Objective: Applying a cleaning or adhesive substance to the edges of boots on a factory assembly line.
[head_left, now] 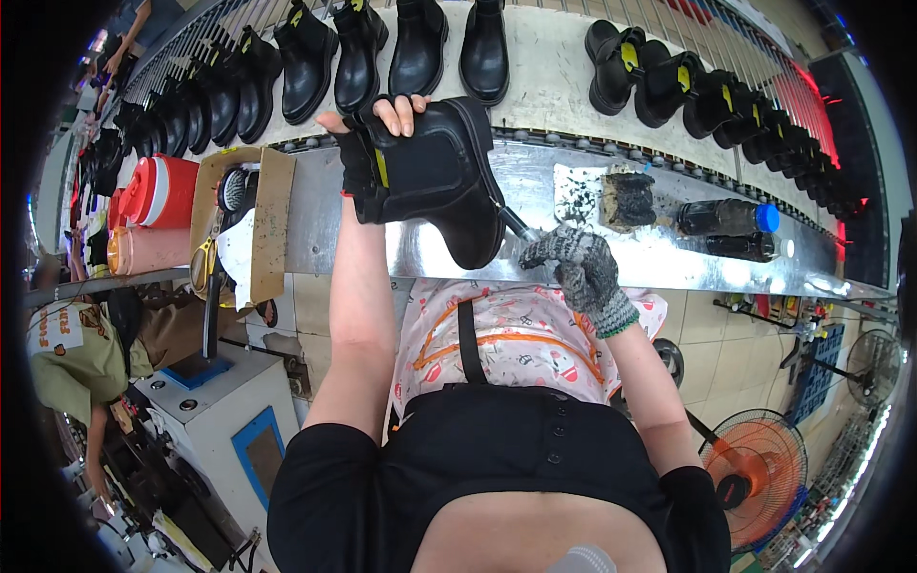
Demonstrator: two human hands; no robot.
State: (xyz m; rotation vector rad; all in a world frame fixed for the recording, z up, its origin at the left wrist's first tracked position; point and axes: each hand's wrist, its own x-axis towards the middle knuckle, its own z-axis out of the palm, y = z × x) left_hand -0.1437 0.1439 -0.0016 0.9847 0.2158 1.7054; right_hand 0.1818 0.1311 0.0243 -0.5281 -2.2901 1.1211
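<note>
Boot (435,177), black and glossy, tilts above the metal table (315,234), its shaft grasped by the left hand (395,115); the gloved right hand (581,272) grips a slim brush (517,222) at the sole's edge. Probably light, stiff-soled, slippery-sided; best held by the shaft.

Narrow lane on metal bench (313,205) between cardboard box (274,224) and left forearm (363,296). Right side tighter: dark block (628,199), blue-capped bottle (721,217) beyond gloved right hand (585,275). Conveyor (546,72) boot rows (308,62) block the far side; gap mid-belt.
</note>
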